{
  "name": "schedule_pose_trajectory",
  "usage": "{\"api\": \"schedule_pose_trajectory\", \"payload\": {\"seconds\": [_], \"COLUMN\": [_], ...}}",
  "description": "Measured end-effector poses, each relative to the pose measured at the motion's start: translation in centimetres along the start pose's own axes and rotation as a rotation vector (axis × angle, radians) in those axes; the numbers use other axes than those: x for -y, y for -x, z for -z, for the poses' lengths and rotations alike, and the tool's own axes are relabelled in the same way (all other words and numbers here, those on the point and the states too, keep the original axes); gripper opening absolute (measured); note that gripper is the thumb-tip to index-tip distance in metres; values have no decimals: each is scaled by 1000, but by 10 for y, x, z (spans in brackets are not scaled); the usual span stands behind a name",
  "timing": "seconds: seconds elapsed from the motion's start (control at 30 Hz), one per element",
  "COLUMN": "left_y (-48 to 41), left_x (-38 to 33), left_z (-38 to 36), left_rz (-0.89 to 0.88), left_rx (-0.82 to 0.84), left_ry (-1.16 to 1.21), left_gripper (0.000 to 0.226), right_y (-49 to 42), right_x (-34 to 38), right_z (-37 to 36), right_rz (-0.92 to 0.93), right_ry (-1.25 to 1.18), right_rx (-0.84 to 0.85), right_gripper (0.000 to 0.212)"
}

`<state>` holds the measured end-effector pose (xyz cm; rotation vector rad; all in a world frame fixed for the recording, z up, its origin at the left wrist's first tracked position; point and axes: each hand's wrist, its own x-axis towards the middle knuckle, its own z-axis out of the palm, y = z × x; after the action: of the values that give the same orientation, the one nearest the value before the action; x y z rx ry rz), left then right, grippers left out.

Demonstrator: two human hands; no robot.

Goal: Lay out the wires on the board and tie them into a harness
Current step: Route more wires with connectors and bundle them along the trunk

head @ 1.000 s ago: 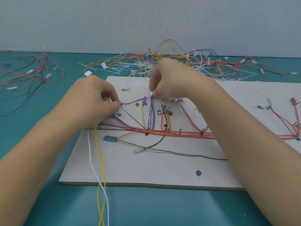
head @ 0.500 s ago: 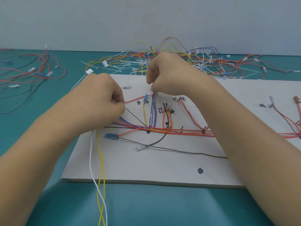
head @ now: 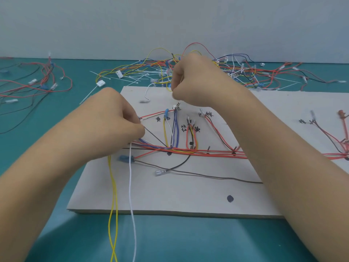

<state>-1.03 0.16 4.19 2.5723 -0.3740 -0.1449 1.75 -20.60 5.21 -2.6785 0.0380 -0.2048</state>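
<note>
Left grip: curled tight, the fingertips (head: 137, 128) of the left hand (head: 113, 125) pinch a dark wire (head: 155, 137) that slants away from the knuckles to the red wire bundle (head: 217, 155).
Right grip: the right hand (head: 196, 82) is clenched into a fist and hovers over the board's far edge. Whether anything sits in its pinch cannot be told.
Under the right hand: a small white connector (head: 176, 106) stands just below the knuckles, apart from them, with blue wires (head: 175, 129) dropping from it.
Harness line: the red wire bundle runs left to right across the middle of the board (head: 170, 195), and loops rise from it toward handwritten marks.
Near edge: two yellow wires (head: 113, 195) and a white wire (head: 131, 195) come from beneath the left hand and trail over the board's near edge onto the teal worktop (head: 170, 239).
Loose ends: a blue terminal (head: 125, 159) and a clear terminal (head: 159, 172) lie on the board, on the near side of the bundle.
Beyond the far edge: a heap of spare wires (head: 151, 70) is mixed with white cable ties (head: 136, 77). A second tangle (head: 37, 86) lies toward the worktop's far left corner.
</note>
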Motion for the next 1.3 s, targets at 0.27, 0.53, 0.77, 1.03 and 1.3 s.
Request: {"api": "schedule_pose_trajectory", "payload": {"seconds": [0.27, 0.53, 0.77, 1.03, 1.3], "left_y": [-2, -3, -1, -5, -6], "left_x": [2, 6, 3, 2, 2], "left_z": [-2, -3, -2, -9, -15], "left_rz": [-6, -93, -179, -132, -93], "left_rx": [134, 227, 280, 54, -32], "left_ry": [100, -10, -123, -127, -122], "left_gripper": [19, 20, 30, 15, 23], "right_y": [19, 92, 129, 138, 143], "right_x": [29, 46, 40, 28, 29], "right_z": [8, -2, -19, -24, -20], "right_rz": [118, 253, 358, 66, 44], "right_ry": [16, 21, 17, 91, 100], "right_rx": [84, 243, 179, 15, 104], "right_gripper": [19, 25, 34, 48, 15]}}
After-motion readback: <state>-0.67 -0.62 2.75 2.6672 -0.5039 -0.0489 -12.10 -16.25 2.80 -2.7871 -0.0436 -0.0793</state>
